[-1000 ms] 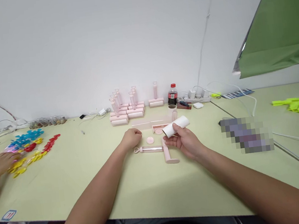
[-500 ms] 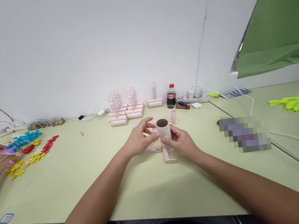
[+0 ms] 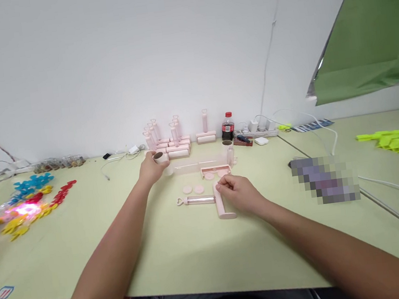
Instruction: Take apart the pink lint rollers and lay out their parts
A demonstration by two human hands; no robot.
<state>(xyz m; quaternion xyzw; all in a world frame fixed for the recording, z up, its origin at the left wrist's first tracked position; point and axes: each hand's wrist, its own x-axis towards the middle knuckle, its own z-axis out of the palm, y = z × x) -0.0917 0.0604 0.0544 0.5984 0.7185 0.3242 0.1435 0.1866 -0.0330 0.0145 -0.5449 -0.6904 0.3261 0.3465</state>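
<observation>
My left hand (image 3: 151,169) is closed round a white paper roll (image 3: 162,158) at the left end of some clear plastic pieces (image 3: 197,164). My right hand (image 3: 239,190) rests at the upper part of a pink T-shaped frame (image 3: 224,208), fingers bent and pressed on it. From this frame a clear tube handle with a heart-shaped ring (image 3: 199,199) points left. Two pink discs (image 3: 193,189) lie above the handle. Behind my right hand is a pink open holder (image 3: 215,171) with more discs beside it. A second paper roll (image 3: 227,148) stands at its back right.
Several pink rollers (image 3: 175,147) stand along the wall, beside a cola bottle (image 3: 227,125) and a power strip (image 3: 266,132). A blurred-out flat object (image 3: 325,180) lies right. Coloured plastic pieces (image 3: 32,184) lie left, near a person's blurred hand.
My left hand has moved to the back left with the paper roll, which was between both hands. My right hand has let go of it and come down onto the pink frame.
</observation>
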